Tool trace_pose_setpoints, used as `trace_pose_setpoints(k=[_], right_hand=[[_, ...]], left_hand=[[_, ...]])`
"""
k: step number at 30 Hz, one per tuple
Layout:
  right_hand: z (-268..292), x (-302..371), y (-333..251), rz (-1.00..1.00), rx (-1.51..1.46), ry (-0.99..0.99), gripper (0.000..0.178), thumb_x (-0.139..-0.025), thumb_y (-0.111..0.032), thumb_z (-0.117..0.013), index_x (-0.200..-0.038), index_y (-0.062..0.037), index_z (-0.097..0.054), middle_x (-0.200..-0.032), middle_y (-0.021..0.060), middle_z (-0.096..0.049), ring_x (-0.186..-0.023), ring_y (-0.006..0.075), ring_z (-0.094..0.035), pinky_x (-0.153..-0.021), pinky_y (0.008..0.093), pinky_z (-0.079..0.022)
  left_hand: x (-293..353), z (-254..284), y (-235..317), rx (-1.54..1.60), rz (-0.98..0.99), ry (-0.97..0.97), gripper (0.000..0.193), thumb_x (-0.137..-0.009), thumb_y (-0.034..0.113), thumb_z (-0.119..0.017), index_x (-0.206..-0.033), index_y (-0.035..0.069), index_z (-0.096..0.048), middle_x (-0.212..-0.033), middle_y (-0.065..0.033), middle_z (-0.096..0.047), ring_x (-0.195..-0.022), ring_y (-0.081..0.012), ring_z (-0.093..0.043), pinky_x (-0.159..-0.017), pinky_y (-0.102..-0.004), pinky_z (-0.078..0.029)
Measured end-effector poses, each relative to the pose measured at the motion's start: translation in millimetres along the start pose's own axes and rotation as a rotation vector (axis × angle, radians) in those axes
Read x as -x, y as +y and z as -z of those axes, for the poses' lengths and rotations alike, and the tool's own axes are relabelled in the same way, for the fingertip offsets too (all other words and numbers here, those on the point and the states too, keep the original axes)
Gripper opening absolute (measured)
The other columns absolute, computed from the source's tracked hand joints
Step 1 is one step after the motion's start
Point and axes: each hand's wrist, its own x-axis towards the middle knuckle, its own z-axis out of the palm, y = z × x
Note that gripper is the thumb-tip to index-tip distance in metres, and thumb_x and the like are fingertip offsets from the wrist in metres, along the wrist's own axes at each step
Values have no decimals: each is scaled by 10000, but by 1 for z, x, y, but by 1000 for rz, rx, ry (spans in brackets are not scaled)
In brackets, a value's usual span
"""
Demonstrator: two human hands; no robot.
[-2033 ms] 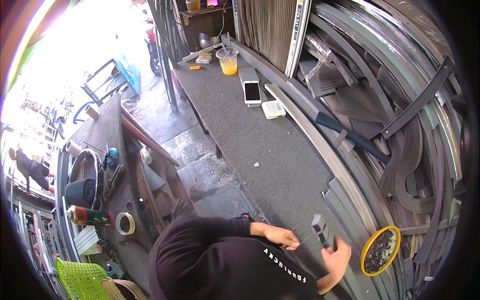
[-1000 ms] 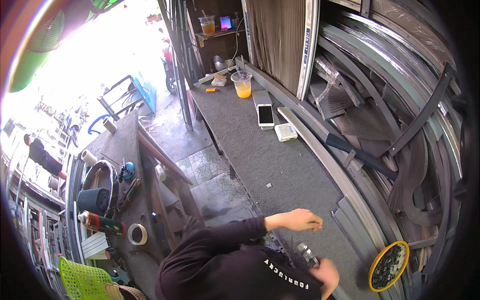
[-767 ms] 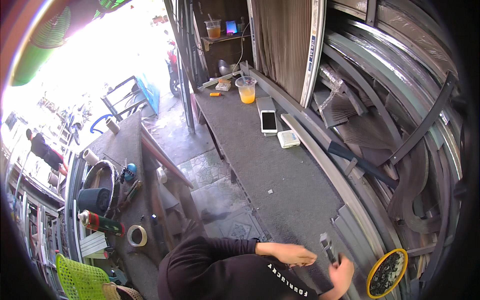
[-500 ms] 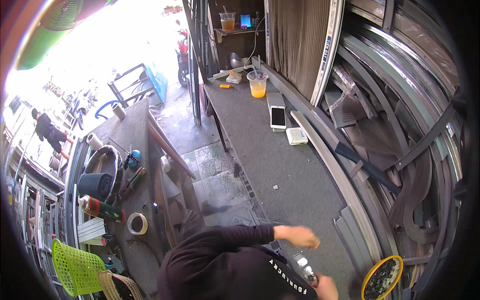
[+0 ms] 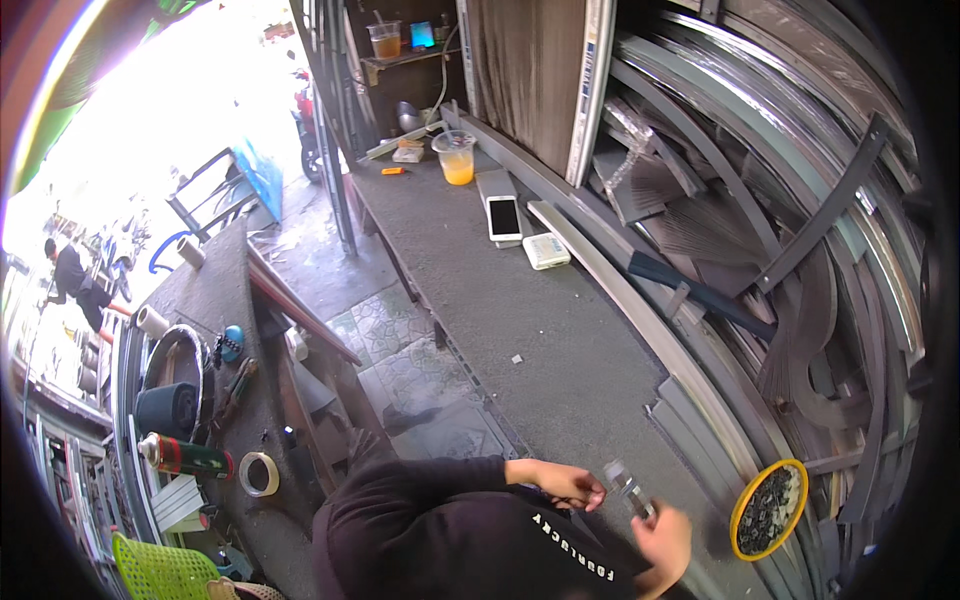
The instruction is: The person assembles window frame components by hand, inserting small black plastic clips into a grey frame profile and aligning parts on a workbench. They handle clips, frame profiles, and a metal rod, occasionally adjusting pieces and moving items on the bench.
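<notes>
My right hand (image 5: 665, 540) is wrapped round the lower end of a small clear, shiny, bottle-shaped object (image 5: 626, 486), just above the bench at its near side. The object tilts up and to the left, with a dark part beside my fingers. Close to its upper end, my left hand (image 5: 568, 484) is closed, fingers curled and thumb pressed in; whether it pinches something small is hidden. A gap shows between the left fingers and the clear object. Under both hands lies the grey-topped bench (image 5: 560, 400).
A yellow-rimmed basket (image 5: 738, 520) of dark scraps stands to the right. Along the bench sit a white phone (image 5: 503, 217), a white box (image 5: 546, 251) and a cup of orange drink (image 5: 457, 160). A left-hand bench bears a tape roll (image 5: 259, 475) and a spray can (image 5: 190, 456).
My view has shifted, so the bench things sit further left. The clear object has risen into fuller sight in my right hand, and my left fingers have curled in beside it.
</notes>
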Motion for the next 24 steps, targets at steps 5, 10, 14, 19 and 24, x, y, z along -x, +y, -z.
trace_pose_setpoints(k=[5, 10, 14, 19, 24], right_hand=[[-1, -9, -14, 51, 21, -2, 330, -777, -129, -688, -1088, -19, -680, -855, 232, -691, -822, 391, -687, -745, 482, -525], [7, 4, -16, 174, 29, -309, 340, -748, -183, -739, -1046, -27, -686, -839, 209, -697, -803, 366, -690, -712, 451, -519], [15, 2, -22, -27, -52, 77, 363, -735, -206, -750, -1039, -18, -686, -831, 214, -694, -798, 385, -683, -700, 440, -515], [4, 5, -30, 1, 100, -295, 404, -724, -240, -745, -1069, -38, -689, -886, 220, -709, -889, 384, -693, -772, 452, -519], [11, 10, -21, 48, -58, -123, 394, -702, -260, -771, -1036, -64, -701, -843, 183, -711, -841, 353, -706, -745, 434, -528]], left_hand=[[20, 28, 19, -700, -459, 506, 205, -954, 231, -569, -923, 52, -665, -823, -104, -680, -654, -255, -613, -609, -358, -463], [-2, 18, 7, -380, -428, 329, 242, -968, 282, -569, -925, 62, -661, -826, -33, -651, -702, -174, -575, -669, -347, -469], [13, -8, 1, -106, -230, 47, 273, -982, 292, -537, -889, 58, -643, -841, -24, -645, -735, -165, -578, -710, -353, -472], [32, 36, 30, -606, -289, 479, 288, -991, 276, -531, -883, 44, -664, -762, -57, -645, -725, -181, -610, -682, -366, -474], [-5, -10, 3, -56, -734, 91, 252, -1029, 260, -495, -963, 34, -585, -893, 26, -580, -822, -131, -529, -743, -326, -440]])
